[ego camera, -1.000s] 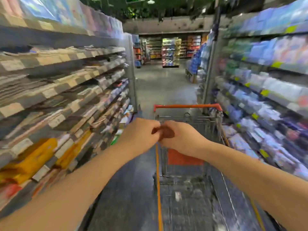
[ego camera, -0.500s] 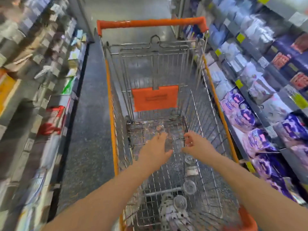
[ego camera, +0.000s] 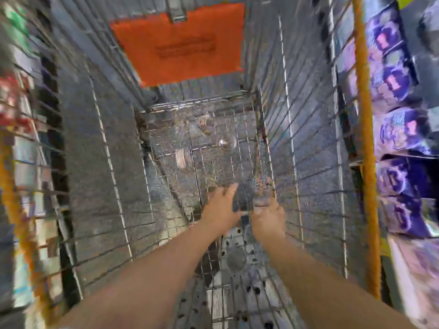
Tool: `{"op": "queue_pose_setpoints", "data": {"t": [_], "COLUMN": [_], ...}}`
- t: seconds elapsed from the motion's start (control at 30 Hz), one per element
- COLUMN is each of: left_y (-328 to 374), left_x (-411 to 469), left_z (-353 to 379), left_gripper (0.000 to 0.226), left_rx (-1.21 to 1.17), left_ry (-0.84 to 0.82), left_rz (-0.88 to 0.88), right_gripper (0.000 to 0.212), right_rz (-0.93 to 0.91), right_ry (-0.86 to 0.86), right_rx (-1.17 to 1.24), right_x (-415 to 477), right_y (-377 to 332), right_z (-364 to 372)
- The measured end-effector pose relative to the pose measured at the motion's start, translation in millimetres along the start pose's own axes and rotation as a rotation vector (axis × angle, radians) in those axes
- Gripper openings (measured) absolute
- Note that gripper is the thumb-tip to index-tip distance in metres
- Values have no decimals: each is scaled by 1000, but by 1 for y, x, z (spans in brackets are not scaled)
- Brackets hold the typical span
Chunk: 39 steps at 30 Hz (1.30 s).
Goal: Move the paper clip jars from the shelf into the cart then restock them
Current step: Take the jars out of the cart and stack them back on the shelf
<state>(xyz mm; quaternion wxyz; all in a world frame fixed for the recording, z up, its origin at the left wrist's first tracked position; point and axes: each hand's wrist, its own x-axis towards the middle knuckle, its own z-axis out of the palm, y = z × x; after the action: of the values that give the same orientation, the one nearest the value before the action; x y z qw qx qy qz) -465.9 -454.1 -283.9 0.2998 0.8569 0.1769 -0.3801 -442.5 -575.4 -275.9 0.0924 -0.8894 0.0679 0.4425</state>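
Observation:
I look straight down into a wire shopping cart (ego camera: 294, 148) with orange rims. Both my arms reach deep into its basket. My right hand (ego camera: 268, 217) grips a clear paper clip jar (ego camera: 261, 188) low against the cart's right wall. Just left of it, my left hand (ego camera: 221, 205) holds nothing, its fingers stretched forward. Three more clear jars lie on the wire floor farther ahead: one (ego camera: 204, 122) by the far end, one (ego camera: 226, 142) beside it, one (ego camera: 183, 157) to the left. Another jar (ego camera: 236, 257) lies under my wrists. The picture is blurred.
An orange child-seat flap (ego camera: 180, 43) hangs at the cart's far end. A white spotted item (ego camera: 237, 302) lies in the near end of the basket. Purple packets (ego camera: 399, 134) fill the shelf on the right; blurred goods line the shelves on the left (ego camera: 21, 115).
My view has tipped from the aisle down into the cart. Both hands have gone lower into the basket, and my right hand now has a jar in it.

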Motion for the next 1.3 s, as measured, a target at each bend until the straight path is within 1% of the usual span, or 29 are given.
{"op": "queue_pose_setpoints", "data": {"t": [0.07,0.13,0.2,0.23,0.3,0.4,0.47,0.53,0.6,0.7,0.77,0.83,0.97,1.07,1.13,1.2,1.23,1.3], "left_y": [1,5,12,16,25,34,37,43,50,50,45,40,28,21,17,13,10,3], "left_x": [19,36,51,58,71,92,102,105,103,92,77,59,18,-16,-46,-79,-98,-137], "left_z": [8,15,22,24,27,31,36,38,35,23,11,-6,-43,-68,-85,-100,-107,-121], "left_gripper": [74,70,69,69,69,73,80,81,73,56,51,53,59,61,59,58,57,56], "left_rx": [8,10,-18,-32,-44,7,64,133,198,150,98,53,2,-63,-98,-142,-175,-242], "left_ry": [-11,-3,0,9,46,36,29,38,55,123,177,222,303,379,422,477,513,582], "left_rz": [2,39,97,120,151,157,129,127,135,157,174,161,53,22,26,57,82,137], "right_gripper": [66,77,73,72,77,80,76,65,54,47,45,41,35,36,23,17,18,27], "right_rz": [87,115,91,107,153,179,177,213,231,241,181,103,-34,-151,-249,-338,-382,-484], "right_ry": [39,138,230,236,198,156,140,161,184,178,180,191,212,228,242,260,250,234], "right_rx": [168,296,336,343,345,383,430,495,574,683,741,773,812,811,815,788,793,810], "right_x": [2,6,12,17,30,43,45,45,44,39,33,23,-7,-37,-58,-85,-100,-134], "right_y": [4,4,3,1,1,1,1,0,-1,-1,-2,-9,-37,-54,-62,-71,-73,-79], "right_z": [19,33,37,36,36,41,45,46,45,40,37,32,19,8,-1,-10,-13,-19]}}
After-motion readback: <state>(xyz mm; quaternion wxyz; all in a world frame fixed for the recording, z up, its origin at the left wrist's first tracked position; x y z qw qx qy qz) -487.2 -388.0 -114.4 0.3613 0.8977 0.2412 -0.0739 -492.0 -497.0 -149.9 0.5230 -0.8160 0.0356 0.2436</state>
